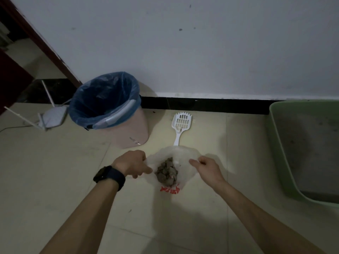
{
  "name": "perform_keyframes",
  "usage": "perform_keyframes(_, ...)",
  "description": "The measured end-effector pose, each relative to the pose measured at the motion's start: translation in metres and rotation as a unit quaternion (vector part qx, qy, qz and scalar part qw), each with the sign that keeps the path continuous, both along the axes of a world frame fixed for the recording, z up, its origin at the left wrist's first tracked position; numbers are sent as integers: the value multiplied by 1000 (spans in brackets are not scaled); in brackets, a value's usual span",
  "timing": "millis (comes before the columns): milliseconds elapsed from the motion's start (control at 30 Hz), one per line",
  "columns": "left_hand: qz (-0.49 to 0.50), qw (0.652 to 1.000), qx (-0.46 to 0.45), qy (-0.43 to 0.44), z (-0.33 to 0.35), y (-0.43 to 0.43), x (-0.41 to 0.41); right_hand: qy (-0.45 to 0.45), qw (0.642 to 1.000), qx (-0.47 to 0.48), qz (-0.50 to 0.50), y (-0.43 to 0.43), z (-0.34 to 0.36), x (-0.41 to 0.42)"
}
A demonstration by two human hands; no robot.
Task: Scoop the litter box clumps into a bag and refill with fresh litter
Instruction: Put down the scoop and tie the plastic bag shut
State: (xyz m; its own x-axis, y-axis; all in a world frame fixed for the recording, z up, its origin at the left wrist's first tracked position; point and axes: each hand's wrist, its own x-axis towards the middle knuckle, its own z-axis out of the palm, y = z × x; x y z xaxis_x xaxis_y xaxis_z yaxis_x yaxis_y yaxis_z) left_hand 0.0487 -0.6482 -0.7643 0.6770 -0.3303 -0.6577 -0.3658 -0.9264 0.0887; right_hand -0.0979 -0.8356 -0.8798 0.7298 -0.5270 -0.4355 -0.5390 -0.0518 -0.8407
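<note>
Scoop [181, 125] lies flat, handle pointing toward bag [185, 154].

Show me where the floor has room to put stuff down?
Bare tiles lie between the bag and the green litter box, and left of the left hand. Crowded by the wall: router, bin and scoop sit close together.

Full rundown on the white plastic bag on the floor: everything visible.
The bag is thin, translucent white plastic with red print near its bottom end. It lies on the tiled floor, mouth spread open, holding a heap of grey-brown clumps. The left hand grips its left rim, the right hand pinches its right rim. The handle of the white scoop reaches its far edge; touching or not, I cannot tell.
</note>
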Motion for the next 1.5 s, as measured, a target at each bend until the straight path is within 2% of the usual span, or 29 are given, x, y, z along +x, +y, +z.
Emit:
perform_keyframes(100,28,998,-51,13,26,-1,6,-78,996,-37,22,2,41,-8)
perform_keyframes(167,80,984,-157,5,43,-1,9,-120,989,-76,49,5,69,-9)
perform_keyframes(267,143,925,-350,44,71,-11,8,-188,970,-123,93,8,100,-2)
perform_keyframes(333,137,902,-407,51,87,-21,5,-231,951,-170,117,8,113,9)
perform_keyframes(400,104,903,-412,56,96,-29,2,-262,936,-199,127,6,124,19)
perform_keyframes(500,35,929,-359,86,98,-38,-4,-270,935,-182,141,2,138,26)
perform_keyframes(600,-36,951,-302,57,85,-46,-9,-251,945,-142,151,-4,138,26)
perform_keyframes(667,-47,952,-300,31,71,-51,-14,-242,944,-170,150,-10,133,23)
perform_keyframes(733,-25,943,-330,18,56,-56,-19,-228,941,-204,143,-16,129,20)
perform_keyframes(800,-11,932,-362,12,45,-61,-23,-214,949,-199,120,-22,124,15)
perform_keyframes(900,27,913,-407,14,37,-68,-26,-245,966,-63,62,-30,115,3)
perform_keyframes(967,59,902,-428,12,38,-71,-26,-223,970,-30,92,-35,101,-2)
perform_keyframes(1067,84,895,-437,44,42,-75,-25,-108,952,-163,236,-26,70,-2)
perform_keyframes(1100,91,893,-437,59,43,-75,-25,-104,941,-205,250,-22,60,1)
perform_keyframes(1167,109,886,-443,85,45,-77,-26,-132,935,-247,216,-13,57,4)
perform_keyframes(1233,144,869,-463,101,48,-78,-26,-149,951,-218,158,-3,66,3)
perform_keyframes(1300,184,848,-485,106,51,-77,-25,-154,980,-112,47,4,67,4)
perform_keyframes(1367,183,847,-486,109,54,-75,-24,-151,985,-56,-56,7,67,9)
perform_keyframes(1400,171,852,-481,115,54,-75,-24,-127,988,-75,-54,7,66,11)
perform_keyframes(1500,135,866,-459,144,53,-77,-29,-64,982,-163,72,5,65,14)
